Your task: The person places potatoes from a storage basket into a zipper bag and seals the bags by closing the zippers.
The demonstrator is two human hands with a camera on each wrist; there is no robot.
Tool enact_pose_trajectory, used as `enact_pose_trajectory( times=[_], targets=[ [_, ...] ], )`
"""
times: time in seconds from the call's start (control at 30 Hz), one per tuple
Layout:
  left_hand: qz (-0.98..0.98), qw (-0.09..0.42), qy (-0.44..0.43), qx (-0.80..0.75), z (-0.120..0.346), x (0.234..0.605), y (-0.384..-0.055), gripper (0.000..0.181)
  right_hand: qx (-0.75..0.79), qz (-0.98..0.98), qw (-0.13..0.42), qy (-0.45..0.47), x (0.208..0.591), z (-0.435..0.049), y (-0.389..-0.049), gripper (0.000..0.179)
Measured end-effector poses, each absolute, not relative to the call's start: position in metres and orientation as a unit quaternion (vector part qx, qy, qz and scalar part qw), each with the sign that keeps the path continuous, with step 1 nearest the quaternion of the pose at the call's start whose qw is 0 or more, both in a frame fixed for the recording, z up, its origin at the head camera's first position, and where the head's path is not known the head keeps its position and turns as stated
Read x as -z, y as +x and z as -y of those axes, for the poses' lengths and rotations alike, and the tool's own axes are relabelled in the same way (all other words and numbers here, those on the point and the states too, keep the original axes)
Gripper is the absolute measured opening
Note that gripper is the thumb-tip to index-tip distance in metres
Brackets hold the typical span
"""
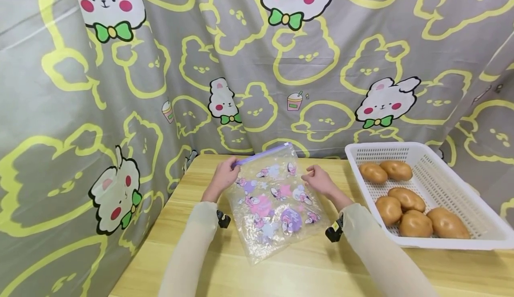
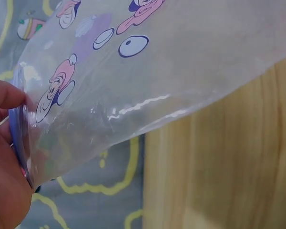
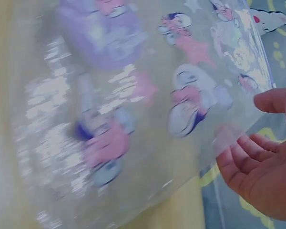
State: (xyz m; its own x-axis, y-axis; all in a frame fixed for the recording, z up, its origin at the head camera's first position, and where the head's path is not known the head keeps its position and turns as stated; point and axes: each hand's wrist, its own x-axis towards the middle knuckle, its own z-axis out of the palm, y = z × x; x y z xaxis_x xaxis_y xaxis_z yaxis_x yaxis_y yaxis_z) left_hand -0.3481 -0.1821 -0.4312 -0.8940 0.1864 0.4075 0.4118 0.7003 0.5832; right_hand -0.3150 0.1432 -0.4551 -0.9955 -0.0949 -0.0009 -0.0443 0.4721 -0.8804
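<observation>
A clear zip bag (image 1: 277,194) printed with pink and purple cartoon figures is held up at a slant over the wooden table. My left hand (image 1: 225,175) pinches its purple zip edge at the left corner, thumb on one side and fingers on the other in the left wrist view. At the bag's right side is my right hand (image 1: 320,182). Its thumb and fingers (image 3: 238,160) are spread apart, the fingertips right at the bag's side edge. The bag looks flat, with nothing inside.
A white plastic basket (image 1: 435,158) holding several potatoes (image 1: 415,223) stands on the table to the right. Beyond the wooden table (image 1: 168,261) hangs a grey curtain (image 1: 257,65) with cartoon prints, also along the left side.
</observation>
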Motion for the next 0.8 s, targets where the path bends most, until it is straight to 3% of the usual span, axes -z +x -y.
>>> enact_pose_trajectory(
  times=[0.4,0.7,0.8],
  targets=[
    [0.892,0.152,-0.234,0.355,0.163,0.413,-0.341,0.009,0.668,-0.744,-0.011,-0.018,0.428,-0.143,-0.324,0.045],
    [0.885,0.143,-0.276,0.346,0.15,0.409,-0.336,0.01,0.694,-0.72,-0.024,-0.001,0.428,-0.147,-0.325,0.015],
    [0.887,0.147,-0.278,0.338,0.148,0.411,-0.336,0.013,0.709,-0.704,-0.032,-0.006,0.429,-0.146,-0.324,0.013]
  ],
)
